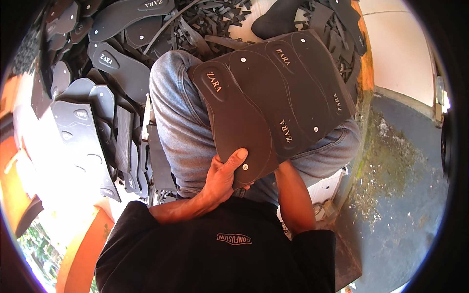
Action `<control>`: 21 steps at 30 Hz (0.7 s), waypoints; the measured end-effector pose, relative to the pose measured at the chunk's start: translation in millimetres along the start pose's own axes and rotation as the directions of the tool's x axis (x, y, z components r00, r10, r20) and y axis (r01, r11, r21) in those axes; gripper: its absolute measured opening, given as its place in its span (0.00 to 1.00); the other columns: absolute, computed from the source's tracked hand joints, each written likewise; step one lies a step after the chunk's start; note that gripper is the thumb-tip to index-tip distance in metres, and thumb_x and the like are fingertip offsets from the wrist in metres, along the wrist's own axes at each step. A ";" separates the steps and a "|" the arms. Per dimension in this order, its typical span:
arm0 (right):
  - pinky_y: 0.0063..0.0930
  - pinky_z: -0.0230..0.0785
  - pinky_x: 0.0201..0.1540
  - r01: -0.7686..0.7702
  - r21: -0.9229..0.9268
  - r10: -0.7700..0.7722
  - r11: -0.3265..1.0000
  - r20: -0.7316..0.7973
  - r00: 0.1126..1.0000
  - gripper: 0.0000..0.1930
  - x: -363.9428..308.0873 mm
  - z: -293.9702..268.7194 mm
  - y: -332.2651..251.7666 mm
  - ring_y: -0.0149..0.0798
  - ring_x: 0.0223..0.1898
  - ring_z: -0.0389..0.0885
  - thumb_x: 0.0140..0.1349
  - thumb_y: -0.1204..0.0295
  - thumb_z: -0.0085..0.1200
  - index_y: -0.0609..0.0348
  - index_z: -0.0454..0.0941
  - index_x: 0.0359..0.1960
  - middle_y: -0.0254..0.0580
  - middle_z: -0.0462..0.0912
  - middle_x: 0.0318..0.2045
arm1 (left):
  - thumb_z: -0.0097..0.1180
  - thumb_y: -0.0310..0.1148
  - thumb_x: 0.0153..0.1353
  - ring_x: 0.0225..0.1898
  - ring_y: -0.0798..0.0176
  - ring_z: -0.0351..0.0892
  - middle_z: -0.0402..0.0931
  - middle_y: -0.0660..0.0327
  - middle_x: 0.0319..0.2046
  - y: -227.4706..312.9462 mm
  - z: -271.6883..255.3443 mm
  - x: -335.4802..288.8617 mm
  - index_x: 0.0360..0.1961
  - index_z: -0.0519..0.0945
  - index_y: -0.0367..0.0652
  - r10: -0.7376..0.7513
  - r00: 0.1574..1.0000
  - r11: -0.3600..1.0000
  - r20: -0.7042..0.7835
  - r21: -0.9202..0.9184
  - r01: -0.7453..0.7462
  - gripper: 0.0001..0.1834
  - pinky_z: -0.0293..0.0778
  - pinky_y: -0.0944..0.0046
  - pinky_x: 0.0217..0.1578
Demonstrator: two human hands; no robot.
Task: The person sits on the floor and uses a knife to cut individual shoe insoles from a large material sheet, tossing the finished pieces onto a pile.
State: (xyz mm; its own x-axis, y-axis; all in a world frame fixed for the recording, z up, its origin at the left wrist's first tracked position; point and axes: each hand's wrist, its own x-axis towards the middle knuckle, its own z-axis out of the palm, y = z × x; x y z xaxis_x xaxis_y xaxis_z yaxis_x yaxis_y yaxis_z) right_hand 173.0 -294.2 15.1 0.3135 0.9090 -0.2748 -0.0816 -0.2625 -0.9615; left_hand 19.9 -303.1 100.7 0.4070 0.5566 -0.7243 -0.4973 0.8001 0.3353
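A black foam sheet (273,105) with several sole outlines, raised oval pads, pale lettering and small white dots lies tilted across my lap. My left hand (222,175) grips its near left corner, thumb on top beside a white dot and fingers curled under the edge. My right forearm (297,200) reaches up to the sheet's near edge. The right hand itself is hidden beneath the sheet, so its fingers do not show. Along the left edge of the sheet, one sole outline stands out a little from the rest.
Loose black sole pieces (122,73) are heaped at the far left. Another marked sheet (80,139) leans below them in bright light. Thin black offcuts (220,19) cover the ground ahead, around my foot (276,19). A blue-grey floor (400,195) with a mossy patch lies right.
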 end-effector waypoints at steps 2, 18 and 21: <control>0.26 0.68 0.38 -0.012 -0.014 0.012 1.000 0.001 1.000 0.15 2.1 5.3 -2.7 0.32 0.36 0.75 0.63 0.60 0.49 0.58 0.75 0.44 0.37 0.77 0.36 | 0.55 0.43 0.61 0.17 0.68 0.76 0.76 0.60 0.21 0.7 -0.4 -0.1 0.33 0.78 0.39 0.004 1.000 1.000 0.002 -0.008 -0.004 0.16 0.72 0.72 0.11; 0.21 0.66 0.26 -0.310 0.383 0.291 0.870 0.108 0.951 0.20 78.2 109.4 -76.9 0.28 0.23 0.73 0.64 0.50 0.45 0.56 0.76 0.37 0.32 0.77 0.25 | 0.57 0.40 0.60 0.16 0.68 0.74 0.76 0.61 0.21 27.5 -6.0 -25.2 0.35 0.77 0.37 -0.122 0.989 0.990 0.081 0.080 0.115 0.15 0.67 0.72 0.11; 0.20 0.66 0.23 -0.418 0.559 0.373 0.715 0.201 0.906 0.21 90.8 144.9 -101.9 0.27 0.21 0.72 0.64 0.49 0.44 0.55 0.76 0.36 0.31 0.77 0.23 | 0.59 0.36 0.57 0.21 0.70 0.75 0.77 0.61 0.24 69.0 -35.5 -43.7 0.38 0.77 0.35 -0.208 0.972 0.942 0.105 0.290 0.170 0.14 0.70 0.73 0.18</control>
State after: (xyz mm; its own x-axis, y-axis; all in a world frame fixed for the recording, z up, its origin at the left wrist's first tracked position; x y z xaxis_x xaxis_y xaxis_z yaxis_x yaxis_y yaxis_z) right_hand 72.7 -138.0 87.0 0.0634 0.7907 -0.6089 -0.7189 -0.3870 -0.5774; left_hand -59.5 -280.2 134.1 0.5801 0.3982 -0.7106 -0.1771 0.9132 0.3671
